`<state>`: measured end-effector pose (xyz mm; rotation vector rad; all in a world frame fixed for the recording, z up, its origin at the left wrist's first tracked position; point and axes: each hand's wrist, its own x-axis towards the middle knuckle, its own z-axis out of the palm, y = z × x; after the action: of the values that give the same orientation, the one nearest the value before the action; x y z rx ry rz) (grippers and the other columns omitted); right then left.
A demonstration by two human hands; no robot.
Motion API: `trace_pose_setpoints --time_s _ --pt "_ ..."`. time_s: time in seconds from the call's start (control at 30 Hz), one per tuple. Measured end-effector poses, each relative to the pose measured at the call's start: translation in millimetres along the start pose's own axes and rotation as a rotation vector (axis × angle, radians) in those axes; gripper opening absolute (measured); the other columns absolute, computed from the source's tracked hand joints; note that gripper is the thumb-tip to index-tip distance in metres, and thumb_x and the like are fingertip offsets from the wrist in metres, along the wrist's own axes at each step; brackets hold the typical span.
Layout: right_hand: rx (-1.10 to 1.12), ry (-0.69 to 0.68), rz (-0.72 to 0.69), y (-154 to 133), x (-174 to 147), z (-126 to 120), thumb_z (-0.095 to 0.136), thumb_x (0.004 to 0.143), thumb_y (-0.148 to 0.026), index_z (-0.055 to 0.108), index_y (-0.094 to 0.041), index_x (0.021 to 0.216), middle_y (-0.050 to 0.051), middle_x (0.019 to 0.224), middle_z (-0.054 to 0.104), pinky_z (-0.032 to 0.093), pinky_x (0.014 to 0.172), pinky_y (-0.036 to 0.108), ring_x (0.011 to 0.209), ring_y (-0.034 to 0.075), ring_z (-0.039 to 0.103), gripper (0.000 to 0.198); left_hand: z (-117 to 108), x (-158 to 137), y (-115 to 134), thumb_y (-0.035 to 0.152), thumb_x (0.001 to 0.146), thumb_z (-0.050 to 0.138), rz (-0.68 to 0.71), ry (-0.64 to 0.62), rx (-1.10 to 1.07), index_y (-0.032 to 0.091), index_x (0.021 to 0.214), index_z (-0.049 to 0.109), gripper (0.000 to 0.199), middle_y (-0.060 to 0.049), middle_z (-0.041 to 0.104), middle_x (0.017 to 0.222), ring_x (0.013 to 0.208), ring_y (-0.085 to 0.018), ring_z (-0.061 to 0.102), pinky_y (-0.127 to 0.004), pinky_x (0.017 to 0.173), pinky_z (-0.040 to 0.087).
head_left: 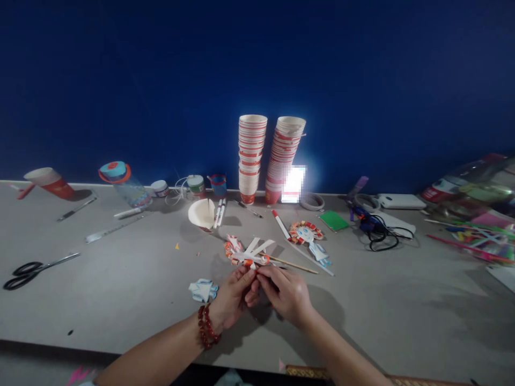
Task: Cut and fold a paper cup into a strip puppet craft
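Note:
My left hand [233, 297], with a beaded bracelet [204, 326] at the wrist, is closed in a pinch on a paper cup cut into strips [247, 259]. Some strips of it are curled and orange, others stick out white and straight. Against it, the fingertips of my right hand [285, 292] pinch the near curled strip. My fingers hide part of the piece. A blue-and-white paper cutout [203, 290] lies just left of my left hand. Beyond my right hand rest a wooden stick [295, 264] and a finished-looking curled-paper figure [306, 233] with a drawn face.
Two tall stacks of paper cups [252, 155] [285, 155] stand against the blue wall. Scissors [36, 272], a bottle [124, 182] and a tilted cup [50, 181] are at left. A cut cup [201, 214] sits mid-table. A corded glue gun [368, 220] and a pile of colourful sticks [478, 238] lie right.

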<state>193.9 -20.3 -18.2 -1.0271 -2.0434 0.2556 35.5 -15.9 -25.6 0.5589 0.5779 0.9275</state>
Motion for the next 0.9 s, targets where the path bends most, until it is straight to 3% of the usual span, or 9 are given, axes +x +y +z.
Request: trace_pose_setpoints --time_s 0.27,0.57,0.9 --pt "-0.032 0.063 -0.13 0.0 2.9 -5.9 0.05 0.097 -0.014 0.062 -0.022 0.112 0.004 0.089 0.077 0.054 0.067 0.024 0.074 0.016 0.073 0.021 -2.0 0.2 -2.3 0.042 0.08 0.074 0.0 0.008 0.036 0.015 0.073 0.056 0.033 0.004 0.056 0.055 0.037 -0.002 0.032 -0.017 0.04 0.027" --pt "-0.167 0.064 -0.112 -2.0 1.7 -2.0 0.049 0.096 -0.016 0.063 -0.021 0.102 0.003 0.081 0.077 0.052 0.061 0.027 0.065 0.017 0.071 0.016 -1.8 0.6 -2.8 0.046 0.073 0.078 -0.067 0.068 0.051 0.017 0.069 0.051 0.04 0.01 0.042 0.044 0.036 -0.002 0.023 -0.018 0.039 0.017" --pt "-0.213 0.08 -0.145 -1.4 1.1 1.1 0.044 0.099 -0.016 0.06 -0.017 0.103 0.003 0.071 0.074 0.046 0.058 0.026 0.057 0.016 0.068 0.017 -0.9 -0.3 0.7 0.044 0.072 0.079 -0.065 0.041 0.054 0.014 0.064 0.053 0.04 0.007 0.048 0.048 0.035 -0.001 0.025 -0.018 0.039 0.018"
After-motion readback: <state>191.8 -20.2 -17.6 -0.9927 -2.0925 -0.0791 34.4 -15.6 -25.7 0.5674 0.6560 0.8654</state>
